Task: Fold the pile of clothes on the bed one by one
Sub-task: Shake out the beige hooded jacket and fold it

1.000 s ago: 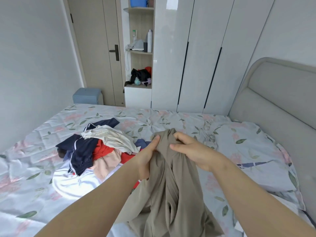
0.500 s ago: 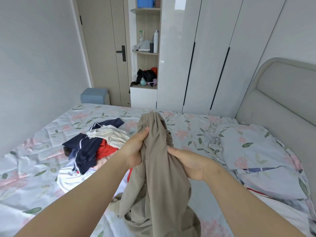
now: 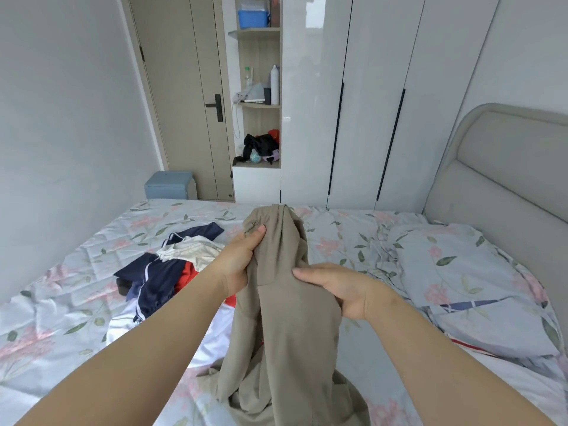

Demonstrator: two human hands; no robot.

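Observation:
A beige garment (image 3: 285, 318) hangs bunched in front of me, its lower part trailing onto the bed. My left hand (image 3: 238, 259) grips its upper left edge near a small zip or tab. My right hand (image 3: 335, 287) pinches the fabric lower down on the right side. On the bed to the left lies the pile of clothes (image 3: 172, 269): a navy piece with white stripes, a cream piece on top, red and white pieces under them.
The bed (image 3: 61, 302) has a pale floral sheet. A floral pillow (image 3: 467, 287) lies at the right by the grey padded headboard (image 3: 504, 179). Beyond the bed stand white wardrobes (image 3: 368, 103), open shelves, a door and a small blue-grey box (image 3: 170, 186).
Both hands raised the beige garment higher off the bed. My right hand slid from the top edge down the right side of the fabric; the left hand stays near the top.

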